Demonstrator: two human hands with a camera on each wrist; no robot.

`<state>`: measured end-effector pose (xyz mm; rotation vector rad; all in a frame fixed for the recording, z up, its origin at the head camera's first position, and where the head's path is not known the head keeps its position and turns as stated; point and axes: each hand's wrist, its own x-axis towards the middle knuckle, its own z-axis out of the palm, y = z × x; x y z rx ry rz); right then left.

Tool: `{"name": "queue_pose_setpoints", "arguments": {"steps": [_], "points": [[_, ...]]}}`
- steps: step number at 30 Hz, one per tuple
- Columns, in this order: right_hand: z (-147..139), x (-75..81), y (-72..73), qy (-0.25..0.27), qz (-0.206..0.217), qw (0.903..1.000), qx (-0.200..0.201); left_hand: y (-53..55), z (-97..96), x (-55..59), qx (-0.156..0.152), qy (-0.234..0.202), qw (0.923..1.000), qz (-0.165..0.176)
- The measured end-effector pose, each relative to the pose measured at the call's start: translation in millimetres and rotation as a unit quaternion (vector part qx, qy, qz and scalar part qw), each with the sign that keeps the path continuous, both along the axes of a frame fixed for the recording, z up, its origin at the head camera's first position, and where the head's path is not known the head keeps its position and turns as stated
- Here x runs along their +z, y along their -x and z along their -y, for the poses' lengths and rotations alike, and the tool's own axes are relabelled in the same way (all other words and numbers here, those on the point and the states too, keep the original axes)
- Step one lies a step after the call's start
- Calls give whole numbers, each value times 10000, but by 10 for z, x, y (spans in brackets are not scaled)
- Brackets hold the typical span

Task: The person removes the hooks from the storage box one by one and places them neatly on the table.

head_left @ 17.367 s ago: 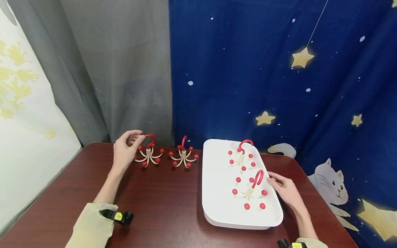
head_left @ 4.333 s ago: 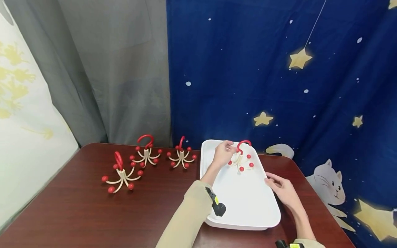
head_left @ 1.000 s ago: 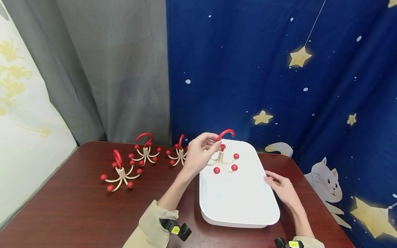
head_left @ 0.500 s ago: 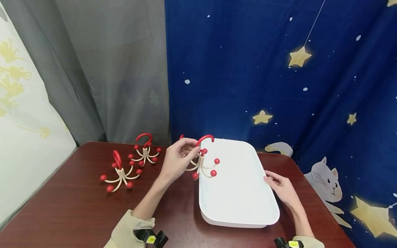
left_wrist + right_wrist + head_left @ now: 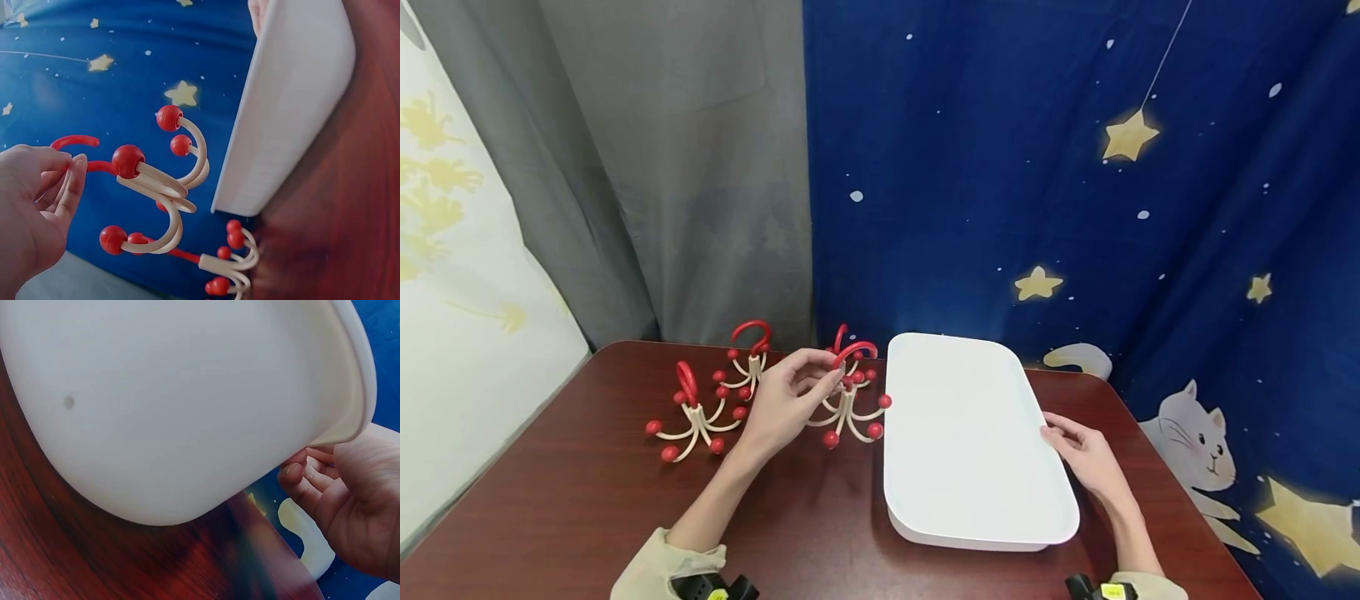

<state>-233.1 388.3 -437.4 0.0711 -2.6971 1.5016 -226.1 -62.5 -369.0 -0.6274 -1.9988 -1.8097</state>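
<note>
My left hand (image 5: 786, 404) pinches the red hook of a beige multi-arm hook hanger (image 5: 178, 203) with red ball tips. The hanger hangs just left of the white tray (image 5: 977, 442); whether it touches the table cannot be told. Behind it, partly hidden, stands a similar hanger (image 5: 840, 333). Left of the hand are another hanger (image 5: 754, 365) at the back, partly covered by the hand, and one nearer the front (image 5: 697, 423). My right hand (image 5: 1090, 458) grips the tray's right rim, thumb and curled fingers at the edge in the right wrist view.
A dark red-brown wooden table (image 5: 820, 533) carries everything. Grey (image 5: 715, 167) and blue starry curtains (image 5: 925, 208) hang right behind its back edge. The tray's raised rim stands close to the held hanger's right side.
Earlier, two hangers stood in the tray; one was moved to the table's front left. The last has been lifted out and carried left. My right hand has stayed at the rim.
</note>
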Motion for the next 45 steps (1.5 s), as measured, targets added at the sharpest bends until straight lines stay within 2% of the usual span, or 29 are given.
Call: {"name": "queue_pose_setpoints", "arguments": {"steps": [8,18,26,34,45], "points": [[-13,-17,14,-4,29,10000,-68,-25,184,-154,58,158,9998,72],[-1,-4,0,11,-16,10000,-52,-42,359,-345,279,575,9973,361],[-11,-27,-4,6,-11,10000,-66,-63,455,-429,240,796,9934,785],[-11,-29,2,39,11,10000,-68,-85,546,-539,47,835,9901,1131],[-5,-7,-12,17,70,9999,-87,-80,612,-590,70,866,9910,1015]]}}
